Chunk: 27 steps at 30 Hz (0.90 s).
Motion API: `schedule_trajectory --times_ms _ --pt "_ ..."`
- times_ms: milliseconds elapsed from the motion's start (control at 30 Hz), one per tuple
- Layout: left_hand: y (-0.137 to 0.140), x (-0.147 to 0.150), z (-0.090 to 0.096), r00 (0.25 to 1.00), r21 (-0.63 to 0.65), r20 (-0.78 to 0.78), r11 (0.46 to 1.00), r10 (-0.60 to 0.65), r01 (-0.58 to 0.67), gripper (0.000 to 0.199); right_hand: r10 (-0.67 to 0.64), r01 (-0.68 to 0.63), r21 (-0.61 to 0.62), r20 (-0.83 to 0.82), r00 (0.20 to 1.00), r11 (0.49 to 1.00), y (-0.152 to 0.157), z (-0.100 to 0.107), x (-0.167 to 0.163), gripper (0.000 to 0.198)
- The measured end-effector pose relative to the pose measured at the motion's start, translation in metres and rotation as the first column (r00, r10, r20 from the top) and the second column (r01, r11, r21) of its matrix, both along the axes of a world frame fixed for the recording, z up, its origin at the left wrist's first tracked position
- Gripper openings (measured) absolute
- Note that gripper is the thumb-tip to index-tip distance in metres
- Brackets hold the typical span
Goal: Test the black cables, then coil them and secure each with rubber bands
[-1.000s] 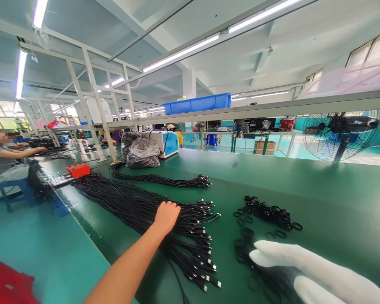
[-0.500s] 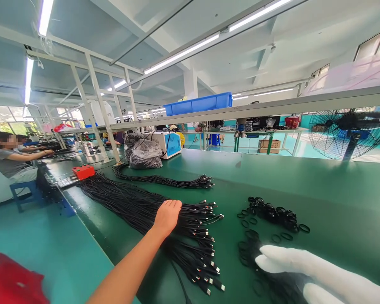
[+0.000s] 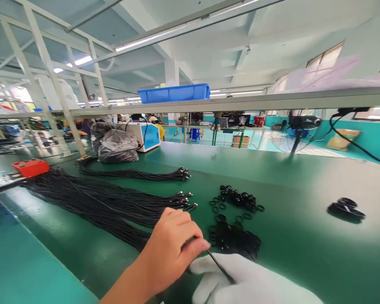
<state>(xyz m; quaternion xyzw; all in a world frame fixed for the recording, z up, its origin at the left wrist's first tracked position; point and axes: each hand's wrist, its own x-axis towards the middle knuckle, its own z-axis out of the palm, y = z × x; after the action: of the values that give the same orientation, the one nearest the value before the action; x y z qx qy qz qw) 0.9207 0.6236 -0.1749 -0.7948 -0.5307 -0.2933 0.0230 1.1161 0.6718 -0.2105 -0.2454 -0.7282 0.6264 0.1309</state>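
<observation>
My bare left hand (image 3: 174,249) is closed, thumb and fingers pinching a thin black cable (image 3: 220,267). From the thumb the cable slants down to my right hand (image 3: 240,280), which wears a white glove and has its fingers curled round the cable. The gloved fingertips are partly hidden behind the left hand. A wide bundle of black cables (image 3: 98,200) lies left of my hands, its nearer plug ends covered by my left hand. Just beyond the glove lie a pile of black rings (image 3: 239,197) and a nearer dark pile of them (image 3: 237,240).
A smaller cable bundle (image 3: 136,174) lies farther back on the green table (image 3: 288,181). Behind it are a plastic-wrapped bag (image 3: 118,145) and a blue-white machine (image 3: 148,137). A red box (image 3: 31,167) stands left, coiled black items (image 3: 346,210) right. A shelf (image 3: 240,101) crosses above.
The view has turned right. My left hand has left the top of the bundle and now pinches a cable. My gloved hand has moved from the near ring pile to meet it.
</observation>
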Motion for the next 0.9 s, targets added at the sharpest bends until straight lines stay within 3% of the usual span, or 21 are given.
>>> schedule_trajectory --times_ms 100,200,233,267,333,500,667,733,833,900 --pt "0.011 0.017 0.000 0.999 0.024 -0.024 0.999 0.033 -0.033 0.016 0.059 -0.079 -0.280 -0.076 0.995 0.957 -0.002 -0.022 -0.018 0.051" --pt "0.019 0.030 -0.003 0.996 -0.128 -0.050 0.989 -0.080 0.073 0.012 0.033 -0.273 -0.644 -0.358 0.933 0.714 0.001 -0.039 -0.017 0.054" --pt "0.021 0.033 -0.003 0.991 -0.188 -0.036 0.975 -0.125 0.116 0.013 0.013 -0.327 -0.694 -0.416 0.909 0.641 0.001 -0.042 -0.015 0.052" --pt "0.022 0.035 -0.004 0.987 -0.235 -0.012 0.960 -0.162 0.154 0.015 0.007 -0.361 -0.715 -0.446 0.895 0.599 0.001 -0.043 -0.012 0.049" --pt "0.025 0.038 -0.004 0.977 -0.283 0.053 0.935 -0.206 0.212 0.016 0.002 -0.400 -0.720 -0.484 0.875 0.568 0.001 -0.044 -0.007 0.045" --pt "0.031 0.041 -0.002 0.962 -0.259 0.090 0.927 -0.258 0.273 0.014 0.083 -0.467 -0.660 -0.525 0.847 0.588 0.003 -0.047 -0.004 0.044" --pt "0.039 0.052 -0.006 0.960 -0.238 0.053 0.931 -0.274 0.278 0.015 0.037 -0.449 -0.662 -0.538 0.842 0.600 -0.003 -0.050 -0.004 0.040" --pt "0.039 0.052 -0.018 0.970 -0.237 0.029 0.941 -0.243 0.243 0.020 -0.008 -0.441 -0.628 -0.581 0.814 0.642 -0.003 -0.043 0.003 0.041" --pt "0.036 0.035 -0.048 0.991 -0.189 -0.109 0.980 -0.080 0.058 0.031 -0.117 -0.427 -0.532 -0.714 0.690 0.731 0.007 -0.023 0.023 0.041" --pt "0.034 0.013 -0.071 0.977 0.008 -0.209 0.999 0.032 -0.031 0.036 -0.243 -0.375 -0.507 -0.790 0.563 0.776 0.021 -0.008 0.039 0.028"
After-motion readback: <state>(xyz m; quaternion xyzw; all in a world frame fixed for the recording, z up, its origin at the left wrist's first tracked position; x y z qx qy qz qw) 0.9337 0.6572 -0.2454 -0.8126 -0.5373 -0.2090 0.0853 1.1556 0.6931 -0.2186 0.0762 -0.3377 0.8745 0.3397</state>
